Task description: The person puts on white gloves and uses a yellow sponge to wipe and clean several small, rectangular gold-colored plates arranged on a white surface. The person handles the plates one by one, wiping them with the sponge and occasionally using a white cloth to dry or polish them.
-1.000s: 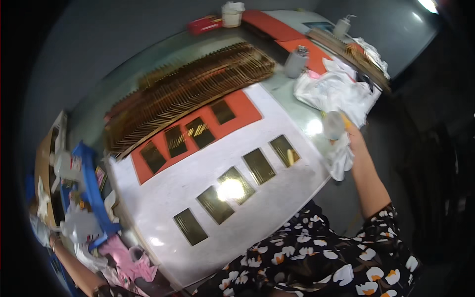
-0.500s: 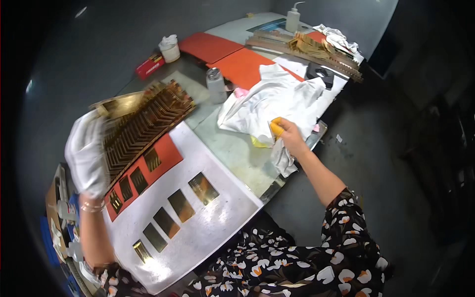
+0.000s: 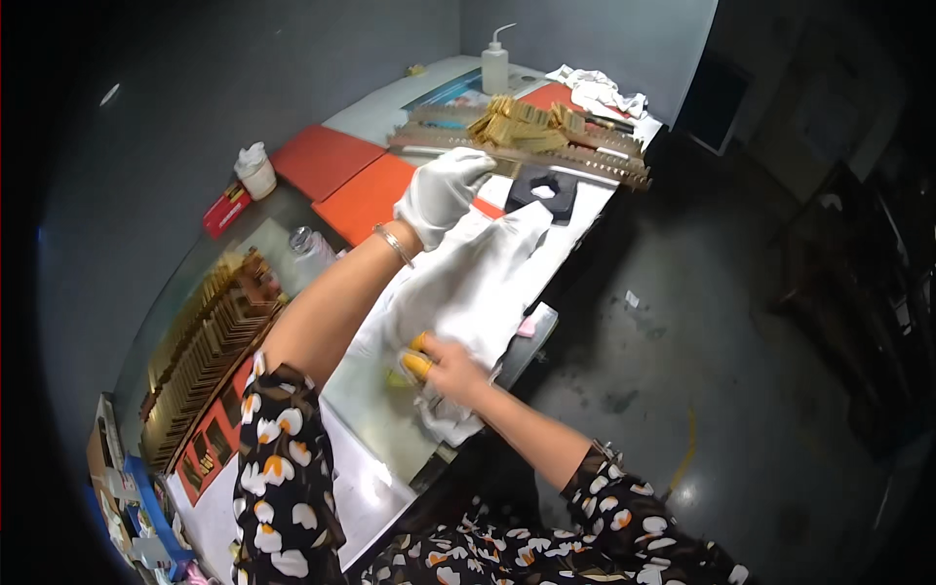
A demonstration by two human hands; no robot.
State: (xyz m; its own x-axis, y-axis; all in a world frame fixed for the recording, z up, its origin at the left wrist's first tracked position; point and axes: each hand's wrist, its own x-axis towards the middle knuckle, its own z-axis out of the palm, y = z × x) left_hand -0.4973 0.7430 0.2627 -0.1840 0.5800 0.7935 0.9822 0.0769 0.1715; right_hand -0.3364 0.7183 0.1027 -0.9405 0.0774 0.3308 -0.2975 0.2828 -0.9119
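My left hand (image 3: 444, 198), in a white glove, reaches across the table with curled fingers. A small gold-coloured plate (image 3: 506, 169) shows beside its fingertips; whether they grip it I cannot tell. Just beyond lies a heap of gold-coloured metal pieces (image 3: 526, 125) on long notched strips (image 3: 585, 167). My right hand (image 3: 451, 369) wears yellow finger cots and pinches the near part of a crumpled white cloth (image 3: 478, 302). At the left, a rack (image 3: 210, 356) holds a row of upright thin plates. Several dark gold plates lie on a red sheet (image 3: 232, 400) in front of it.
A black block with a hole (image 3: 522, 198) sits right of my left hand. Orange-red sheets (image 3: 327, 161), a clear jar (image 3: 308, 249), a white tub (image 3: 255, 174), a red box (image 3: 226, 211) and a squeeze bottle (image 3: 495, 68) stand or lie around. The table's right edge drops to the floor.
My left hand has swung from the rack across to the heap of gold-coloured pieces. My right hand stays on the cloth. The view has turned right.
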